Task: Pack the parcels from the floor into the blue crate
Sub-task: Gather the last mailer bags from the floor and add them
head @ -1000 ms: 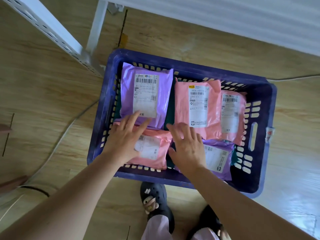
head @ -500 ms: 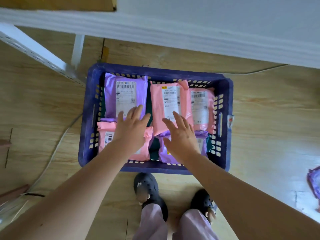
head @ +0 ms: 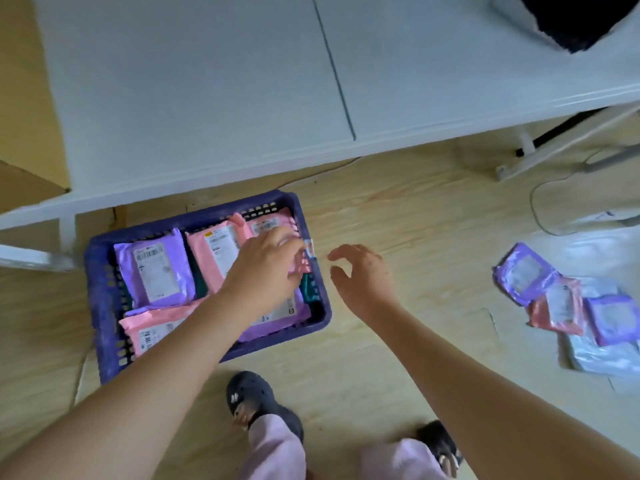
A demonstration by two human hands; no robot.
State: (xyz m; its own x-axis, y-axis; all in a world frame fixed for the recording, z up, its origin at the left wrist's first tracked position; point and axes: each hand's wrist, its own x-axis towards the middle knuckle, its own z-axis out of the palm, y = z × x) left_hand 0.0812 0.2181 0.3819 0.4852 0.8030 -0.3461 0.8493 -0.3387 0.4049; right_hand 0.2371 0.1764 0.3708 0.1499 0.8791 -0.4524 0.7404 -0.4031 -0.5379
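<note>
The blue crate stands on the wooden floor, partly under a white table. Flat inside it lie a purple parcel, a pink parcel, another pink one at the front left and a purple one at the front right. My left hand reaches across the crate, and its fingertips touch a pink parcel by the right wall. My right hand hovers over the floor just right of the crate, fingers loosely curled and holding nothing. A pile of parcels lies on the floor at the far right.
The white table overhangs the crate's far side, with its legs at left and right. A cable curls on the floor near the right leg. A cardboard box shows at the left edge. My feet in black clogs stand below the crate.
The view has swung up and to the right, showing the floor pile. Both hands left the front parcels: the left went to the right-hand pink parcel, the right came out over the floor.
</note>
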